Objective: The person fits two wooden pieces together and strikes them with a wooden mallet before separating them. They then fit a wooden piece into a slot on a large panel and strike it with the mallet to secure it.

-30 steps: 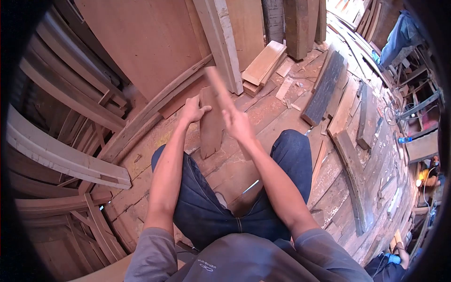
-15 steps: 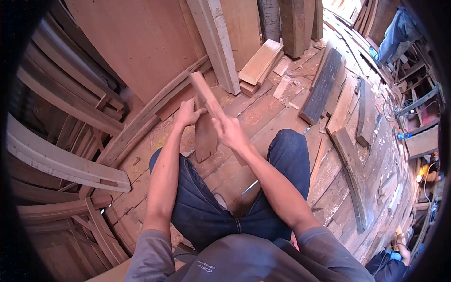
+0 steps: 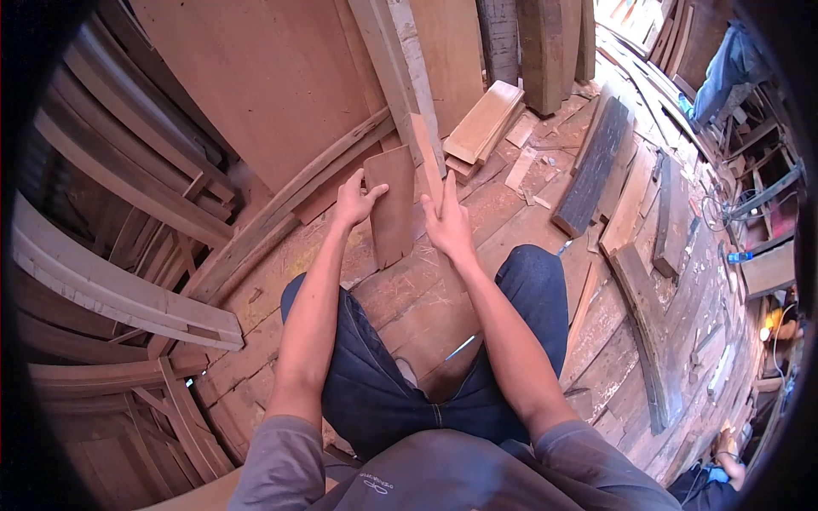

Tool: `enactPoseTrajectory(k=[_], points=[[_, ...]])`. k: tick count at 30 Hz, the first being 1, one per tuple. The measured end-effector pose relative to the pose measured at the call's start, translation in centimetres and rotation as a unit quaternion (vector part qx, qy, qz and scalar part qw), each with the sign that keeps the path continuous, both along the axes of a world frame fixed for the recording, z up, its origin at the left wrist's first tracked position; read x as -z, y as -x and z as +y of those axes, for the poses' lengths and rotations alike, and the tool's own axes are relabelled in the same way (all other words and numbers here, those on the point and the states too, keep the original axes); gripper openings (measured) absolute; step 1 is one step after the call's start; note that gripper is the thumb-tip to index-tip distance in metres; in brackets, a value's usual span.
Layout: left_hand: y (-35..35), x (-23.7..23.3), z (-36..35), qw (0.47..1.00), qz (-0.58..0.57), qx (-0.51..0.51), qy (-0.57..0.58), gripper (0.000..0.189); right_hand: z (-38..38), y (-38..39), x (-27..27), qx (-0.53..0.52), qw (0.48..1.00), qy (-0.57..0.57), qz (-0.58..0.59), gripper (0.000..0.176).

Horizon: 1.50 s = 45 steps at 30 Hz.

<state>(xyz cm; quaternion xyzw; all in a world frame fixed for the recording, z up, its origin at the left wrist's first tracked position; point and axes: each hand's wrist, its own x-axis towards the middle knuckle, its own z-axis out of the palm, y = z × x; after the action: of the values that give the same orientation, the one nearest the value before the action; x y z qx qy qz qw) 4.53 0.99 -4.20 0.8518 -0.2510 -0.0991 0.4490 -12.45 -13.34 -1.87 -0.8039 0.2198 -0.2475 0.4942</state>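
My left hand [image 3: 354, 203] grips the left edge of a short, flat brown wooden board [image 3: 394, 211], its thumb lying over the near face. The board stands upright or nearly so above the floor. In my right hand [image 3: 449, 228] is a narrower wooden strip [image 3: 426, 157], lighter along one side, which points up and away from me. Fingers wrap its lower part, and the lower end is partly hidden by the hand and forearm. Board and strip are side by side, a small gap between them in this view. Both hands are in front of my bent knees.
Pale boards [image 3: 482, 123] are stacked beyond my right hand. A dark plank [image 3: 590, 166] and a long beam [image 3: 643, 332] lie on the plank floor to the right, among offcuts and shavings. Curved timbers [image 3: 119, 277] line the left. Another person's arm [image 3: 728, 456] shows at lower right.
The strip in my right hand has swung right, away from in front of the board, and now points more steeply away. The board's face has turned more into view. The whole view has shifted slightly.
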Motion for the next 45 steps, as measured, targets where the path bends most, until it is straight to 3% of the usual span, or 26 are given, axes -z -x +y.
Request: enactPoseTrajectory(k=[2,5,8,10,13,17,20,23,27,30,31,34,37,45], points=[[0.4,0.2,-0.6,0.998,0.046,-0.037,-0.02,0.045,-0.1,0.0,0.8,-0.004,1.0,0.002,0.012,0.073],[0.4,1.6,-0.9,0.994,0.093,-0.026,0.052,0.047,0.0,0.1,0.9,-0.02,1.0,0.016,0.016,0.073],[1.3,1.6,-0.7,1.0,0.006,0.001,-0.029,0.048,0.5,0.7,-0.8,-0.042,0.999,0.01,0.031,0.071],[1.7,1.9,-0.9,1.0,-0.018,-0.003,-0.009,0.048,1.1,1.0,-1.8,-0.052,0.996,-0.014,0.067,0.069],[1.9,1.2,-0.8,0.999,-0.026,-0.019,0.036,0.047,1.1,1.3,-2.1,-0.111,0.992,0.055,-0.021,0.066],[2.9,-2.3,-1.7,0.983,-0.034,-0.048,0.171,0.042,-0.2,1.4,-3.3,-0.127,0.977,0.169,-0.028,0.063],[3.6,-3.9,-2.1,0.983,-0.098,-0.047,0.145,0.038,-0.5,1.4,-4.6,-0.072,0.984,0.159,-0.024,0.063],[5.2,-4.7,-2.3,0.991,-0.078,-0.056,0.098,0.041,0.2,1.9,-5.5,-0.029,0.991,0.132,0.005,0.063],[5.1,-5.0,-2.2,0.987,-0.094,-0.072,0.112,0.037,0.8,3.2,-6.2,-0.106,0.974,0.198,-0.017,0.06],[5.4,-6.1,-2.0,0.985,-0.115,-0.065,0.108,0.038,-1.1,2.7,-6.7,-0.047,0.983,0.176,0.005,0.059],[5.1,-5.8,-1.9,0.991,-0.107,-0.061,0.055,0.039,-1.2,2.3,-6.3,-0.02,0.988,0.149,0.041,0.059],[5.8,-5.4,-1.8,0.984,-0.125,-0.071,0.104,0.04,0.7,2.5,-4.9,-0.043,0.986,0.154,-0.043,0.06],[4.9,-5.8,-1.2,0.982,-0.086,-0.12,0.12,0.042,0.7,2.7,-6.1,-0.099,0.976,0.191,-0.006,0.062],[2.9,-5.9,-0.3,0.967,-0.108,-0.18,0.147,0.047,3.3,3.8,-7.3,-0.112,0.975,0.179,0.069,0.07]])
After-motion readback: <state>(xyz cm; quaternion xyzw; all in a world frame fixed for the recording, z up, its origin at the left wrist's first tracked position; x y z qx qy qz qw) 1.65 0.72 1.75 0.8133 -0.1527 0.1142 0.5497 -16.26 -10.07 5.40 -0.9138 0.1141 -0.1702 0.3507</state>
